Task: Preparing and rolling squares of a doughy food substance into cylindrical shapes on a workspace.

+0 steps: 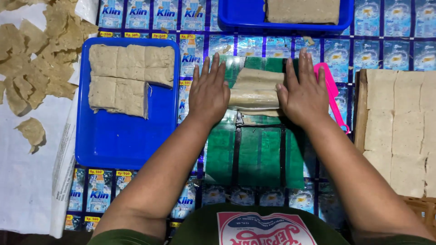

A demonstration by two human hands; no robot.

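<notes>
My left hand (209, 93) and my right hand (303, 93) lie flat, palms down, on either end of a beige roll of dough-like sheet (254, 93). The roll rests on a green plastic sheet (254, 154) spread over a mat of blue sachet wrappers (395, 27). Fingers of both hands are spread and point away from me. A pink plastic scraper (334, 95) lies just right of my right hand, partly under it.
A blue tray (122, 145) at left holds cut beige slabs (129, 79). Another blue tray (236, 20) at top holds a beige block (302, 10). A board at right carries scored beige squares (399, 127). Torn beige scraps (41, 50) lie on white paper at far left.
</notes>
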